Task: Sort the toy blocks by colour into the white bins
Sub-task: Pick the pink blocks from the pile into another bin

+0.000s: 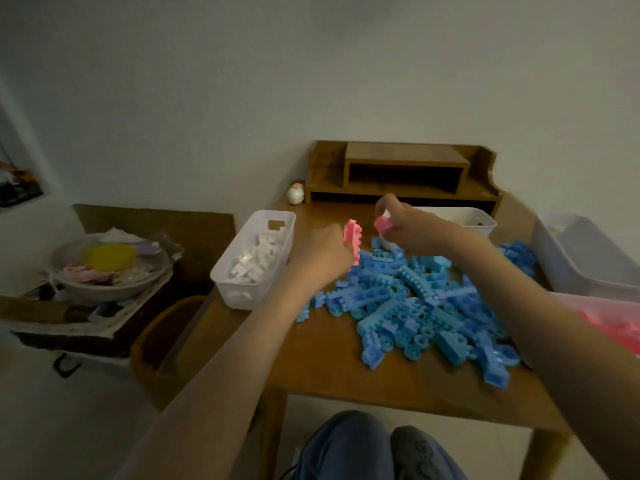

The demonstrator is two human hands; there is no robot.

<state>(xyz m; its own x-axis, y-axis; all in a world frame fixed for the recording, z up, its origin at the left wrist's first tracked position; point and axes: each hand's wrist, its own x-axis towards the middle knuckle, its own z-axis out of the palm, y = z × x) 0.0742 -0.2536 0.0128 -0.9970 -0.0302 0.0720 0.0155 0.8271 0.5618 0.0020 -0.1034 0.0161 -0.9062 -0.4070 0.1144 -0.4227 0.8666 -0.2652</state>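
A big heap of blue toy blocks (422,306) covers the middle and right of the wooden table (329,368). My left hand (325,254) grips a long pink block (353,242) upright above the heap's far left edge. My right hand (405,225) pinches a small pink block (382,224) just to its right, above the pile's far side. A white bin (225,275) at the left holds white blocks (254,261). A second white bin (481,220) stands behind my right hand. A bin with pink blocks (620,327) shows at the right edge.
A large translucent tub (581,261) stands at the table's far right. A wooden shelf unit (405,174) lines the back edge, with a small white jar (295,194) beside it. Left of the table, a cluttered basket holds a bowl (104,268). My knees are below the front edge.
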